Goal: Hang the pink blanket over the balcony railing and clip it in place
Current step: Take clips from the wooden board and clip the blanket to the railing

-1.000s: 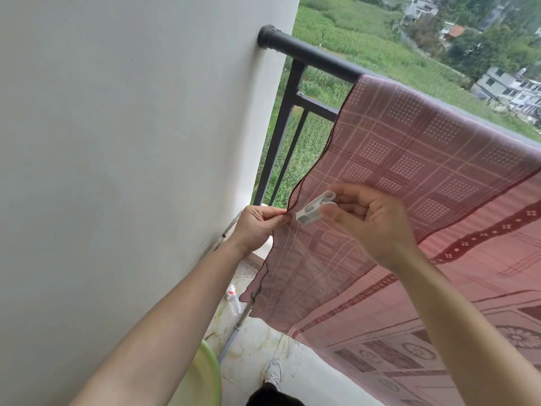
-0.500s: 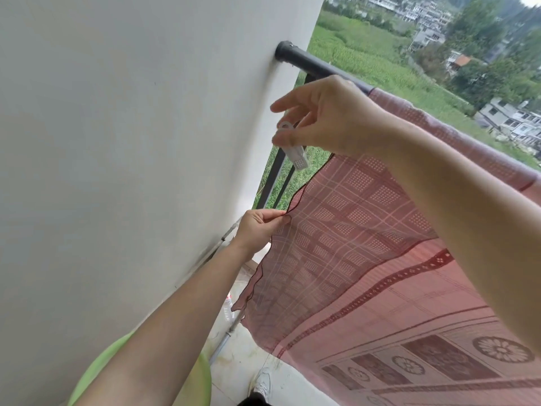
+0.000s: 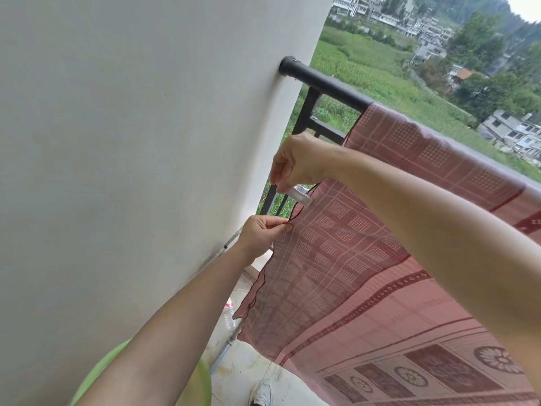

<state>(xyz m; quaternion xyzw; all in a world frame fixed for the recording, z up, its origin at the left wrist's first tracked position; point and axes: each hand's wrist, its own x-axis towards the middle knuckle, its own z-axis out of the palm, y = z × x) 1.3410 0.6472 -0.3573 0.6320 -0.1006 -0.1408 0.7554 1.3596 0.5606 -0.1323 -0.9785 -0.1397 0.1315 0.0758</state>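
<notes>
Lowering right hand (image 3: 298,164), clip (image 3: 300,196) at blanket (image 3: 351,244) edge

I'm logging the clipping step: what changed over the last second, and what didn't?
The right hand, gripping the small white plastic clip, rose toward the black metal railing, then came back down to the side edge of the pink patterned blanket, just above the left hand. Nothing was let go. The left hand kept pinching that edge; the blanket stayed draped over the railing.
</notes>
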